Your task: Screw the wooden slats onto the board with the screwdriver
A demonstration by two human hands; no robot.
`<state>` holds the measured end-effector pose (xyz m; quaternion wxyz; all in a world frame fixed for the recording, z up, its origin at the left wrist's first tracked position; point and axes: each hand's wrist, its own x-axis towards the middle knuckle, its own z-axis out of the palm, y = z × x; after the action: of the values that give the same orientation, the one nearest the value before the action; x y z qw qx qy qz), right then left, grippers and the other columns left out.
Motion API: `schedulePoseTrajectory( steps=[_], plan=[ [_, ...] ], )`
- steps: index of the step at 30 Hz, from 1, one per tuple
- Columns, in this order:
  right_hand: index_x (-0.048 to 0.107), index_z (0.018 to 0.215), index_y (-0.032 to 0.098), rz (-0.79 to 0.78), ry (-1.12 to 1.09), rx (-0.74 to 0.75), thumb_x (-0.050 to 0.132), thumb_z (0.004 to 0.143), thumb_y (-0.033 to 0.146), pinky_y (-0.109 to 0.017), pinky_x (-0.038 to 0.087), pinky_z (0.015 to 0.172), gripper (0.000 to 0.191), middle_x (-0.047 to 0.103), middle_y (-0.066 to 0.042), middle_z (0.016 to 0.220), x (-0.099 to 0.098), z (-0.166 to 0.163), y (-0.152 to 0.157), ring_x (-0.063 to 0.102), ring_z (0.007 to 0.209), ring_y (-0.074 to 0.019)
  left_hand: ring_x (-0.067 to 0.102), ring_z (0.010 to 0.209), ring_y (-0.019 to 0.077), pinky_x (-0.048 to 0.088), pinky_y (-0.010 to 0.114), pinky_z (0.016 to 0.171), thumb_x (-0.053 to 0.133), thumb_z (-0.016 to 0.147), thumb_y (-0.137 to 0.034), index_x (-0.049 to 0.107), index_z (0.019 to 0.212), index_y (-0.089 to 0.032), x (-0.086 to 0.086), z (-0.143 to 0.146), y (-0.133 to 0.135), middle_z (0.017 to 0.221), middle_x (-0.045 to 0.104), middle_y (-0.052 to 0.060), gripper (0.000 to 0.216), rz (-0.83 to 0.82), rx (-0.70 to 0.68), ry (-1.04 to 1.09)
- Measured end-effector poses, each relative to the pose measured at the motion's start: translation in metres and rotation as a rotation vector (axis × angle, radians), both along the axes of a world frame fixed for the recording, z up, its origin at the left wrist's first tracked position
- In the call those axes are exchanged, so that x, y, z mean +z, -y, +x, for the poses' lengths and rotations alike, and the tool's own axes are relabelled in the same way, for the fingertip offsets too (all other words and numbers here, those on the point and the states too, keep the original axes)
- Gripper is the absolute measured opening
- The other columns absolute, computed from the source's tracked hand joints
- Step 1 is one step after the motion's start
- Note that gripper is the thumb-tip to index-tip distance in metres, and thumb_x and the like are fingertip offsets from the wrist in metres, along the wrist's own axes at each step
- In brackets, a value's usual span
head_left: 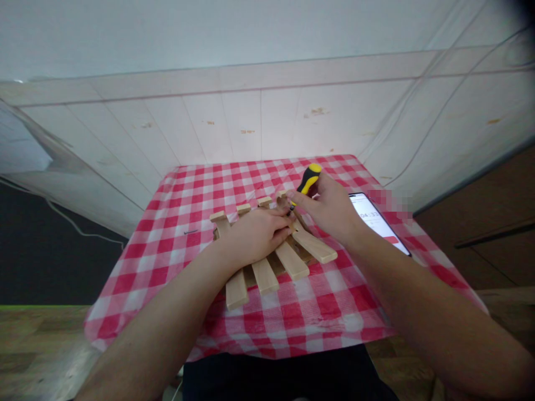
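Note:
A rack of several pale wooden slats (267, 267) lies on the red-and-white checked cloth (175, 234). My left hand (254, 236) lies palm-down across the slats with its fingers stretched out, pressing on them. My right hand (330, 209) is closed round a screwdriver with a yellow-and-black handle (309, 178); its tip points down at the far end of the slats, just past my left fingertips.
A phone (378, 223) with a lit screen lies on the cloth just right of my right hand. A small dark screw or nail (190, 231) lies on the cloth left of the slats. The small table stands against a pale panelled wall (259, 122).

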<state>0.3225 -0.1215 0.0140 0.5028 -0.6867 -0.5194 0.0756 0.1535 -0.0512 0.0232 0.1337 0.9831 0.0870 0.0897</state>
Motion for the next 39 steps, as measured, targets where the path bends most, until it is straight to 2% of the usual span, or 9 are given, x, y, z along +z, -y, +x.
schedulePoseTrajectory(
  steps=[5,9,12,16,26,29,32,35,39],
  plan=[
    [0.053,0.081,0.024,0.206,-0.152,-0.038,0.064,0.081,0.058,-0.031,0.041,0.052,0.035,0.058,0.000,0.068,-0.002,0.011,-0.002,0.052,0.060,-0.0152,0.067,0.104,0.0192,0.053,0.034,0.093,0.047,0.096,-0.021,0.071,0.106,-0.018,0.005,-0.002,0.002,0.117,0.071,0.007,0.027,-0.063,0.014,0.116],
    [0.055,0.086,0.023,0.286,-0.299,-0.072,0.059,0.083,0.061,-0.029,0.040,0.049,0.038,0.056,0.002,0.066,-0.001,0.018,-0.005,0.050,0.056,-0.0134,0.070,0.087,0.0158,0.056,0.028,0.078,0.048,0.095,-0.022,0.072,0.104,-0.017,0.018,-0.009,0.008,0.099,0.076,0.005,0.026,-0.176,0.140,0.359],
    [0.056,0.080,0.022,0.272,-0.372,-0.037,0.062,0.083,0.059,-0.028,0.037,0.047,0.037,0.054,0.003,0.062,0.001,0.016,-0.005,0.047,0.052,-0.0123,0.069,0.078,0.0140,0.056,0.025,0.070,0.051,0.095,-0.029,0.073,0.102,-0.019,0.027,-0.016,0.011,0.093,0.076,0.005,0.025,-0.229,0.241,0.562],
    [0.055,0.068,0.020,0.211,-0.432,0.048,0.066,0.080,0.058,-0.027,0.034,0.047,0.040,0.051,0.004,0.055,0.005,0.009,-0.003,0.045,0.050,-0.0108,0.068,0.076,0.0136,0.056,0.025,0.069,0.051,0.094,-0.030,0.074,0.095,-0.018,0.028,-0.019,0.008,0.088,0.076,0.005,0.026,-0.155,0.324,0.664],
    [0.057,0.071,0.020,0.152,-0.477,0.107,0.069,0.079,0.054,-0.025,0.035,0.046,0.038,0.053,0.005,0.054,0.004,0.005,0.000,0.046,0.049,-0.0095,0.066,0.069,0.0100,0.052,0.019,0.061,0.055,0.091,-0.022,0.073,0.088,-0.015,0.029,-0.018,0.007,0.081,0.075,0.004,0.019,-0.240,0.217,0.708],
    [0.060,0.077,0.021,0.173,-0.551,0.228,0.074,0.077,0.046,-0.024,0.039,0.047,0.028,0.058,0.005,0.059,0.008,-0.001,0.002,0.051,0.051,-0.0097,0.065,0.066,0.0101,0.051,0.020,0.060,0.060,0.089,-0.025,0.073,0.094,-0.015,0.027,-0.018,0.004,0.084,0.075,0.005,0.017,-0.171,0.241,0.687],
    [0.061,0.088,0.025,0.209,-0.698,0.399,0.080,0.070,0.035,-0.027,0.051,0.057,0.029,0.067,0.004,0.075,0.013,-0.009,0.004,0.061,0.060,-0.0115,0.065,0.070,0.0134,0.053,0.025,0.065,0.067,0.086,-0.029,0.071,0.105,-0.014,0.021,-0.017,-0.002,0.092,0.075,0.008,0.025,0.010,0.309,0.656],
    [0.061,0.088,0.025,0.207,-0.754,0.471,0.081,0.069,0.029,-0.028,0.054,0.062,0.028,0.070,0.004,0.079,0.017,-0.014,0.007,0.063,0.062,-0.0112,0.067,0.077,0.0167,0.054,0.028,0.070,0.065,0.087,-0.026,0.072,0.100,-0.014,0.016,-0.016,-0.007,0.090,0.075,0.009,0.019,0.127,0.292,0.621],
    [0.064,0.088,0.025,0.209,-0.831,0.507,0.081,0.069,0.025,-0.026,0.056,0.067,0.026,0.071,0.005,0.081,0.017,-0.014,0.010,0.066,0.067,-0.0102,0.067,0.079,0.0172,0.053,0.030,0.075,0.063,0.089,-0.024,0.073,0.094,-0.014,0.017,-0.016,-0.008,0.086,0.075,0.008,0.015,0.163,0.231,0.640]
  ],
)
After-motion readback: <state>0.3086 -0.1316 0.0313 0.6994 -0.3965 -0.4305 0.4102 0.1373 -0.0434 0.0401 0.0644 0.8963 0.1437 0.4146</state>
